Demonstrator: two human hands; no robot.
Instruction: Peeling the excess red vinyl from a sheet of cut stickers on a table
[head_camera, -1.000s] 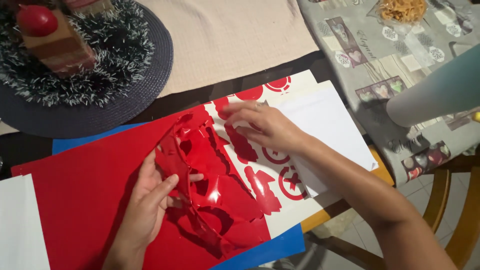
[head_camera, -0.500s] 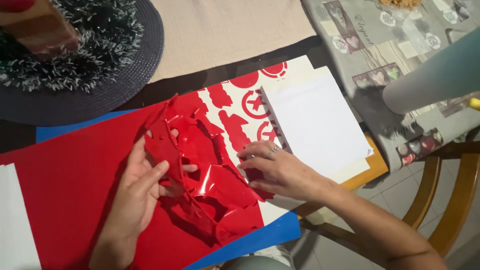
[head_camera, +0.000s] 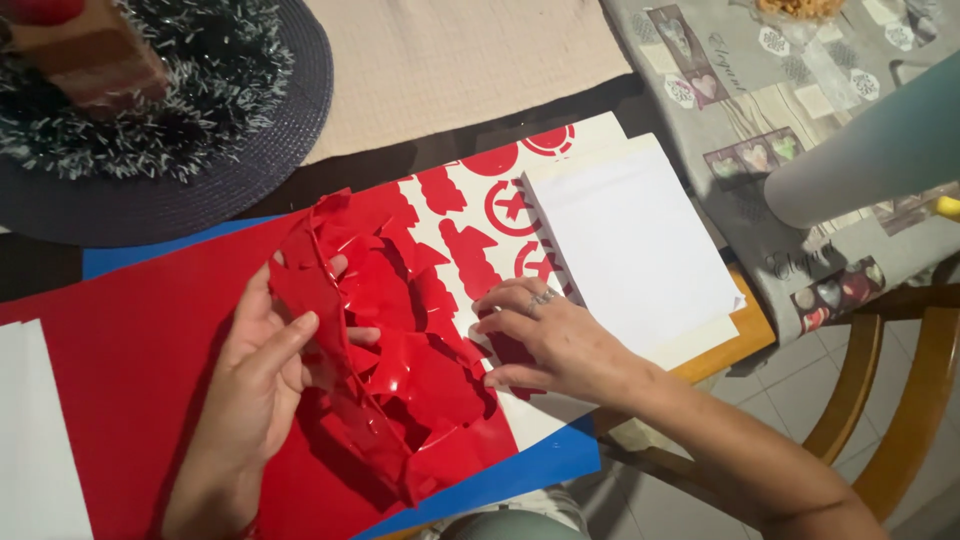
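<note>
At the far left a white sheet (head_camera: 35, 430) lies at the edge of the surface (head_camera: 420, 165), and above it a dark round mat (head_camera: 200, 190) carries a tinsel-ringed ornament (head_camera: 110, 90). A red sheet (head_camera: 120, 350) covers a blue sheet (head_camera: 520, 470) beneath it. The left hand (head_camera: 260, 370) grasps the crumpled, glossy red film (head_camera: 390, 340), its thumb and fingers pinching a lifted strip of it. The film sits heaped on the red sheet between the two hands. The right hand (head_camera: 545, 340) lies flat, fingers spread and released, pressing down on the white backing sheet with red cut-out shapes (head_camera: 480, 220) at the film's right edge. Just beside it lies a blank white sheet (head_camera: 630, 250). Farther right, a patterned grey cloth (head_camera: 760, 110) covers the surface, and a wooden chair (head_camera: 880, 400) stands below.
</note>
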